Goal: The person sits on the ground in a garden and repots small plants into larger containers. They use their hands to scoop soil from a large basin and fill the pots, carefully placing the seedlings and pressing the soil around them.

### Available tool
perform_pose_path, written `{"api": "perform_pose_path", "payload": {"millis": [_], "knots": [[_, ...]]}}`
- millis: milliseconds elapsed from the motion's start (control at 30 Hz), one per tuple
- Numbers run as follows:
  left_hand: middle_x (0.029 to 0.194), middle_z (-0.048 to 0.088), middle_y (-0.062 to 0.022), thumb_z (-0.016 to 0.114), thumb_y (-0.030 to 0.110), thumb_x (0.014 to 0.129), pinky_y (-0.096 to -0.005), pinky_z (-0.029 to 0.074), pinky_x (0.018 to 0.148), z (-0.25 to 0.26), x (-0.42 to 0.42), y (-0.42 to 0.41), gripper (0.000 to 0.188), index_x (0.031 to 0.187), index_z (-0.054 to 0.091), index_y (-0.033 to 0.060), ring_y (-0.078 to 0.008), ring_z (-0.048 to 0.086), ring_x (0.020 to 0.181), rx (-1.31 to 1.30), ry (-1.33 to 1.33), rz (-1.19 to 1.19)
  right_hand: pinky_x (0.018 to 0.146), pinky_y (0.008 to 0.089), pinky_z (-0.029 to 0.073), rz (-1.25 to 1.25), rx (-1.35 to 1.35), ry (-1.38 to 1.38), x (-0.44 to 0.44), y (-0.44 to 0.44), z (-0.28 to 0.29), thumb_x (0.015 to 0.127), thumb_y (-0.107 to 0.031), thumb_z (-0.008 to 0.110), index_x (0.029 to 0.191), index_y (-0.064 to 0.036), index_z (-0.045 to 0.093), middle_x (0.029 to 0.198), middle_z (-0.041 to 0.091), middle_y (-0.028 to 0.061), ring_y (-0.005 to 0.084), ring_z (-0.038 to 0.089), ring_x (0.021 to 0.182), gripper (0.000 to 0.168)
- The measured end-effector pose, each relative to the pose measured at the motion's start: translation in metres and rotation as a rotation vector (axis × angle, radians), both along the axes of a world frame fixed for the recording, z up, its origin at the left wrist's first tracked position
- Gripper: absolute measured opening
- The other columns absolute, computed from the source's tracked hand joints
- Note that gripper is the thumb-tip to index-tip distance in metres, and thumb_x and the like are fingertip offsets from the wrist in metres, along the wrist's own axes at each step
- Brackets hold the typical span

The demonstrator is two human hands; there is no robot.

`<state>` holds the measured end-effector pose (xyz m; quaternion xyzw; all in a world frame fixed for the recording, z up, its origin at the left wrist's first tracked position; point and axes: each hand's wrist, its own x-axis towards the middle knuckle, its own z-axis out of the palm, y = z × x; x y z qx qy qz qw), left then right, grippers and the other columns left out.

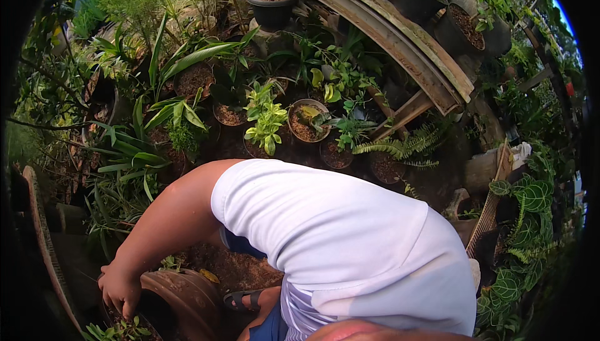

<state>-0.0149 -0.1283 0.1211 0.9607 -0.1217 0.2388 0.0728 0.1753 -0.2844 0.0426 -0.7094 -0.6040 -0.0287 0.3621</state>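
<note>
At the lower left, my right hand (pixel 120 291) hangs down with bent fingers at the opening of a large brown ribbed pot (pixel 190 296) lying tilted. Small leafy plants (pixel 129 329) are just below the fingertips; whether the fingers pinch a stem is hidden. My bare right arm reaches down from a white sleeve (pixel 328 219) that fills much of the middle. My left hand is out of view. Beside the pot, on brown soil, is a foot in a dark sandal (pixel 243 300). A yellowish leaf (pixel 209 276) lies near the pot's edge.
Several potted plants stand beyond my arm, including a round pot with wood chips (pixel 308 121) and a black pot (pixel 272 7). A weathered wooden frame (pixel 398 41) crosses the upper right. A curved rough edge (pixel 47 247) rises at left. Veined leaves (pixel 534 196) grow at right.
</note>
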Motion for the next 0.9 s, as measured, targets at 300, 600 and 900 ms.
{"api": "perform_pose_path", "payload": {"millis": [300,600,900], "knots": [[0.133,0.065,-0.0267,0.064,0.032,0.106,-0.0478,0.046,0.109,0.025,-0.024,0.009,0.046,0.132,0.065,-0.0058,-0.0403,0.061,0.122,0.092,-0.072,-0.033,0.119,0.0548,0.038,-0.056,0.123,0.399,-0.039,-0.05,0.016,0.099,-0.05,0.058,0.167,-0.013,0.028,0.168,0.023,0.0256,0.0472,0.034,0.151,0.083],[0.154,0.052,-0.022,0.061,0.019,0.104,-0.0494,0.036,0.12,0.018,-0.029,0.046,0.042,0.142,0.062,0.0016,-0.0423,0.043,0.147,-0.232,0.432,0.09,0.117,0.0527,0.042,-0.223,-0.03,0.2,-0.051,-0.091,0.03,0.101,-0.052,0.057,0.149,-0.01,0.058,0.154,0.052,0.0229,0.0448,0.049,0.141,0.063],[0.139,0.069,-0.0103,0.068,0.046,0.099,-0.0577,0.03,0.123,0.025,-0.074,0.014,0.048,0.128,0.075,0.0087,-0.0353,0.053,0.142,0.109,0.116,0.161,0.109,0.0473,0.049,-0.068,0.028,0.228,-0.054,-0.073,0.032,0.104,-0.042,0.056,0.144,-0.003,0.057,0.14,0.063,0.026,0.0437,0.059,0.131,0.056]]}}
